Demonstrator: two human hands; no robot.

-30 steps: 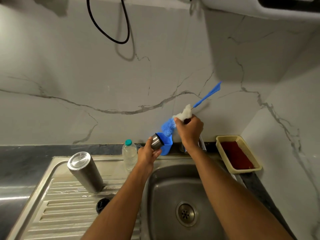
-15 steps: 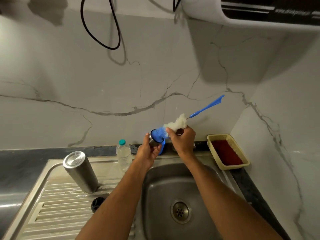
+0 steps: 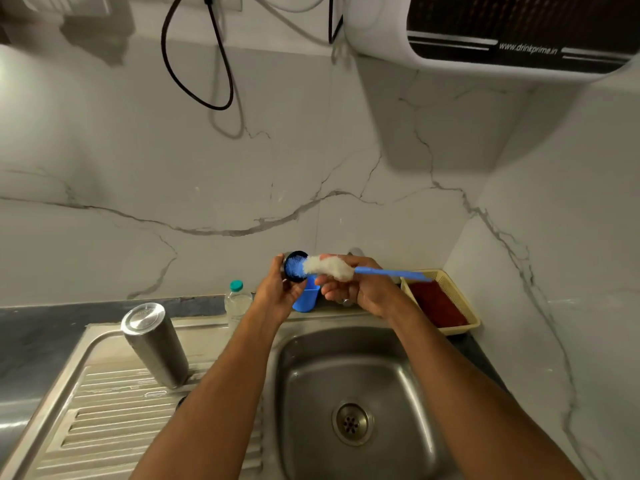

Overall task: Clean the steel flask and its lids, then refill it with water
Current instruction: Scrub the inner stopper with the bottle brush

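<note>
Above sink [image 3: 346, 368]: left hand [image 3: 277, 292] grips lid [image 3: 295, 266]; right hand [image 3: 360, 289] holds brush [image 3: 332, 267], bristles inside lid.

Dim, warm indoor light. Purifier [image 3: 491, 32] cast broad soft shadow on wall [image 3: 104, 161] below it; cable [image 3: 194, 71] cast faint double shadow. Bright glare at far left edge, sheen on flask [image 3: 156, 344] base and sink [image 3: 408, 372] wall. Wide-angle bending at edges. Slight softness throughout; brush [image 3: 332, 267] slightly blurred.
</note>
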